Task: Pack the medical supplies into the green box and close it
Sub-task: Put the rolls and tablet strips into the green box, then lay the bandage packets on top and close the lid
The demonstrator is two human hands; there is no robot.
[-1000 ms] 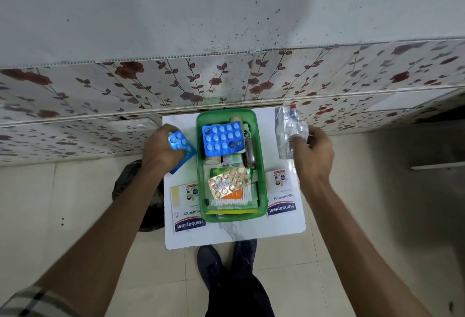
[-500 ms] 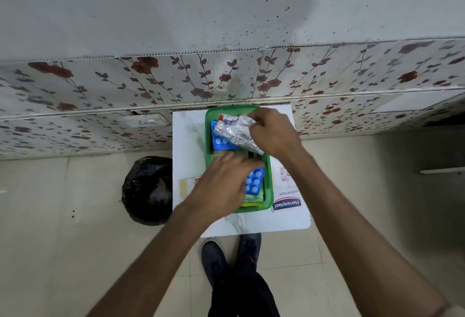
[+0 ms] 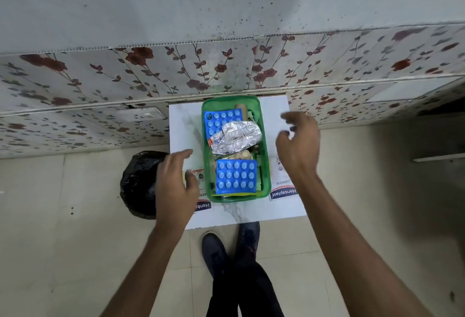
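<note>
The green box stands uncovered on a small white table. Inside lie a blue blister pack at the far end, a crumpled silver foil pack across the middle and a second blue blister pack at the near end, over other supplies. My left hand hovers left of the box, fingers apart and empty, above a Hansaplast box. My right hand hovers right of the green box, fingers spread and empty, above another Hansaplast box. No lid is visible.
A black bag sits on the tiled floor left of the table. A floral-patterned wall panel with a white socket runs right behind the table. My feet stand at the table's near edge.
Both hands put their items into the green box and pulled back out to its sides. The foil pack and second blue blister pack now lie inside.
</note>
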